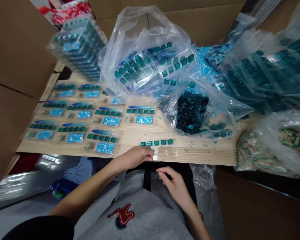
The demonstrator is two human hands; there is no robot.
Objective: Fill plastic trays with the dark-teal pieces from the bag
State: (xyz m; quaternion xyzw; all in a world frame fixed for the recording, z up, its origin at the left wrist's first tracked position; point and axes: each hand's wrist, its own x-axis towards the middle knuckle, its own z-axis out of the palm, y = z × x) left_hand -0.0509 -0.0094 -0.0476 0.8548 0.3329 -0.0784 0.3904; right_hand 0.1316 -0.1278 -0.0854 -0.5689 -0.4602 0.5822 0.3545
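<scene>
A clear plastic tray (pixel 168 152) with a row of several dark green square pieces (pixel 156 143) lies at the table's front edge. Over its front left corner is my left hand (pixel 137 156), the fingers pinched together; whatever they hold, if anything, is hidden. My right hand (pixel 173 183) hovers in front of the table edge above my lap, thumb and fingers loosely bent and apart, with nothing visible in it. To the left, a filled tray (pixel 103 142) holds a blue pointed strip, green pieces and a light blue patterned packet.
More filled trays (pixel 72 115) stand in rows at left, with a tall stack (pixel 77 46) behind. Plastic bags hold green strips (pixel 140 66), loose dark green pieces (pixel 192 111) and camouflage-coloured items (pixel 257 150). Green scraps (pixel 205 144) lie at right. Cardboard (pixel 202 20) walls the back.
</scene>
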